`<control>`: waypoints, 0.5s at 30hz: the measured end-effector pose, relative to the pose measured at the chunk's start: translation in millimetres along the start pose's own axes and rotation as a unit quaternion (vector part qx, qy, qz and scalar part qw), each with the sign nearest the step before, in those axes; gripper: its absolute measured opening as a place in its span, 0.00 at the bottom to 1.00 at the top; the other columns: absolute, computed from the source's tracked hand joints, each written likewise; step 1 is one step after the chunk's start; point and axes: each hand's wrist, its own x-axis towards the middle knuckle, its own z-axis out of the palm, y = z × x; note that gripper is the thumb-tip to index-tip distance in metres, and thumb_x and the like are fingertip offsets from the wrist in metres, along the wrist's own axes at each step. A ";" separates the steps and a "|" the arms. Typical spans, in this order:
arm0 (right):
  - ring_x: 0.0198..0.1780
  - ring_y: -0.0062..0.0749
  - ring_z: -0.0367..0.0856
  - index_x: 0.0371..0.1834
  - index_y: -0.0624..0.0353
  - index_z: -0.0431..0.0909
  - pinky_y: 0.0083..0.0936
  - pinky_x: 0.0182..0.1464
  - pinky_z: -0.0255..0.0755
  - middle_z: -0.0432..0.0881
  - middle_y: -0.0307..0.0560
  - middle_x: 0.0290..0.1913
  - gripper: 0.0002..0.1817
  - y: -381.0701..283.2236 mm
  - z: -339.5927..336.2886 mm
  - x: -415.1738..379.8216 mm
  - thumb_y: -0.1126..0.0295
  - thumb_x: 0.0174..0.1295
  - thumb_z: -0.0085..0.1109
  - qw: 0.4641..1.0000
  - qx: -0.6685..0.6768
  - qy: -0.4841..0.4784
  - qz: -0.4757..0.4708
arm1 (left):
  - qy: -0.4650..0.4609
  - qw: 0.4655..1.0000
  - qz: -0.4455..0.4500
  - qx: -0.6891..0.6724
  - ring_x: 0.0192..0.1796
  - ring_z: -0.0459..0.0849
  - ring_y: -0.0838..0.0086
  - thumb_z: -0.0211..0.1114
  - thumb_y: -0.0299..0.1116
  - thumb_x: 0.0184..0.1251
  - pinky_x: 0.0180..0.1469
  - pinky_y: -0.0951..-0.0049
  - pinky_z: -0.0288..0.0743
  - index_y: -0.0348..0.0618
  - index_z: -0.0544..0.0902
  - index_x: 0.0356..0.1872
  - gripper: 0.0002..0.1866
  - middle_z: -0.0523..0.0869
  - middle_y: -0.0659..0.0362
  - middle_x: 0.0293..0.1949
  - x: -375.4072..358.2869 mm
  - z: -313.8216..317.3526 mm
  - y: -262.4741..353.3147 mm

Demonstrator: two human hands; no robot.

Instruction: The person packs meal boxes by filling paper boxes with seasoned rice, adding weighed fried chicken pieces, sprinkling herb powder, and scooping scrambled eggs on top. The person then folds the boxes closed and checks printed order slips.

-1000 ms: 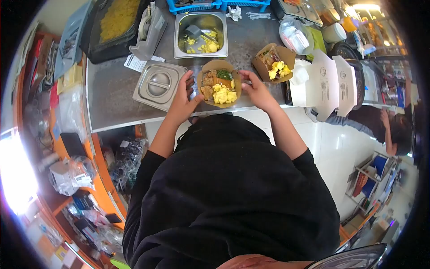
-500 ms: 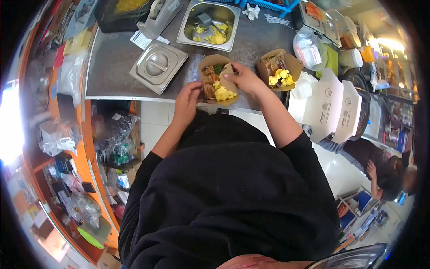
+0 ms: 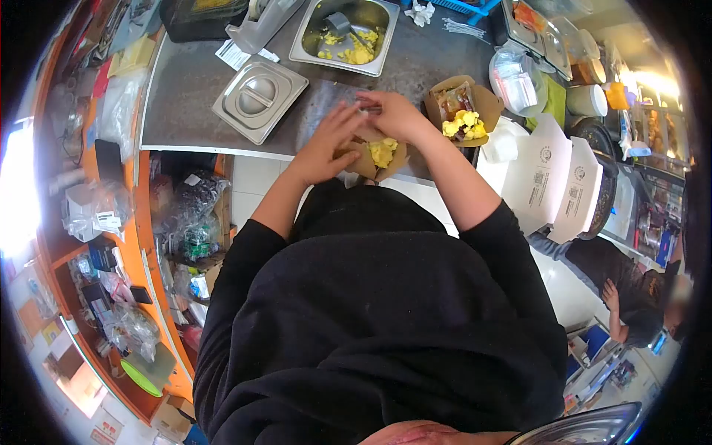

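At the counter's front edge a brown cardboard takeaway box (image 3: 399, 159) stands with yellow scrambled egg (image 3: 382, 151) showing at its near side. The rest of its contents is hidden under my hands. My left hand (image 3: 331, 144) lies along the box's left side, fingers stretched out and apart over its top. My right hand (image 3: 394, 116) is at the far right side, its fingers bent in at the box's upper flap. The fingertips of both hands meet there and are slightly blurred. To the right stands a second open takeaway box (image 3: 486, 104) with egg and a small sauce packet.
A steel pan (image 3: 297, 46) with egg and a scoop sits behind; its steel lid (image 3: 259, 100) lies to the left. A tape dispenser (image 3: 256, 30) stands at the back. White cartons (image 3: 552, 178) are at the right. Another person (image 3: 615, 278) is at the far right.
My left hand has moved up and right over the box with its fingers spread. My right hand has shifted slightly left, and the far part of the food is now covered.
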 end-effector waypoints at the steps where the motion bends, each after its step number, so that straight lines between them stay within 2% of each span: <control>1: 0.55 0.37 0.79 0.63 0.56 0.71 0.28 0.57 0.69 0.80 0.49 0.55 0.23 -4.8 -5.7 -10.2 0.69 0.63 0.56 0.998 0.035 0.050 0.000 | -0.022 0.999 0.007 0.028 0.71 0.57 0.51 0.66 0.37 0.57 0.70 0.50 0.52 0.51 0.59 0.71 0.39 0.64 0.53 0.67 1.4 2.3 1.5; 3: 0.60 0.34 0.74 0.66 0.60 0.67 0.27 0.62 0.65 0.75 0.50 0.60 0.23 -14.7 -10.0 -46.5 0.67 0.68 0.51 0.983 0.105 0.148 0.001 | -0.052 0.995 -0.004 0.080 0.72 0.55 0.49 0.62 0.37 0.61 0.71 0.50 0.50 0.50 0.61 0.70 0.35 0.62 0.52 0.68 1.5 5.7 9.6; 4: 0.62 0.37 0.73 0.66 0.61 0.66 0.29 0.63 0.64 0.72 0.52 0.63 0.24 -11.9 -1.8 -63.4 0.64 0.70 0.47 0.961 0.196 0.196 -0.021 | -0.058 0.993 -0.021 0.105 0.72 0.54 0.48 0.61 0.35 0.62 0.71 0.51 0.50 0.48 0.62 0.69 0.33 0.61 0.51 0.69 1.3 4.9 18.7; 6: 0.64 0.44 0.70 0.67 0.64 0.63 0.33 0.64 0.62 0.66 0.55 0.68 0.25 3.9 26.3 -93.7 0.60 0.73 0.40 0.880 0.374 0.284 -0.066 | -0.063 0.988 -0.048 0.130 0.72 0.53 0.46 0.59 0.35 0.63 0.72 0.52 0.51 0.46 0.62 0.69 0.32 0.59 0.50 0.69 -0.6 7.7 29.2; 9: 0.70 0.45 0.60 0.69 0.69 0.58 0.37 0.69 0.55 0.57 0.56 0.72 0.28 12.7 53.9 -109.9 0.57 0.74 0.37 0.917 0.309 0.234 -0.098 | -0.059 0.988 -0.065 0.126 0.72 0.52 0.45 0.60 0.37 0.63 0.71 0.53 0.53 0.43 0.59 0.69 0.34 0.57 0.49 0.70 -2.7 10.7 34.1; 10: 0.71 0.48 0.57 0.71 0.63 0.57 0.37 0.71 0.50 0.57 0.57 0.71 0.29 16.5 56.4 -103.4 0.60 0.72 0.44 0.946 0.195 0.235 -0.109 | -0.056 0.989 -0.066 0.120 0.71 0.52 0.45 0.60 0.38 0.63 0.71 0.53 0.53 0.41 0.58 0.69 0.35 0.57 0.49 0.70 -4.6 12.2 33.8; 13: 0.68 0.52 0.59 0.69 0.59 0.60 0.39 0.70 0.50 0.62 0.58 0.67 0.30 13.1 49.8 -89.6 0.61 0.66 0.54 0.973 -0.018 0.201 -0.108 | -0.075 0.991 -0.073 0.088 0.71 0.53 0.45 0.61 0.39 0.63 0.71 0.54 0.54 0.40 0.56 0.70 0.37 0.56 0.49 0.70 -6.2 12.5 28.0; 15: 0.65 0.53 0.61 0.65 0.56 0.64 0.41 0.67 0.52 0.64 0.57 0.64 0.29 7.8 49.7 -82.3 0.62 0.61 0.58 0.966 -0.051 0.228 -0.115 | -0.087 0.992 -0.066 0.059 0.71 0.53 0.45 0.61 0.40 0.62 0.70 0.54 0.55 0.39 0.55 0.70 0.38 0.56 0.49 0.70 -5.6 6.2 21.1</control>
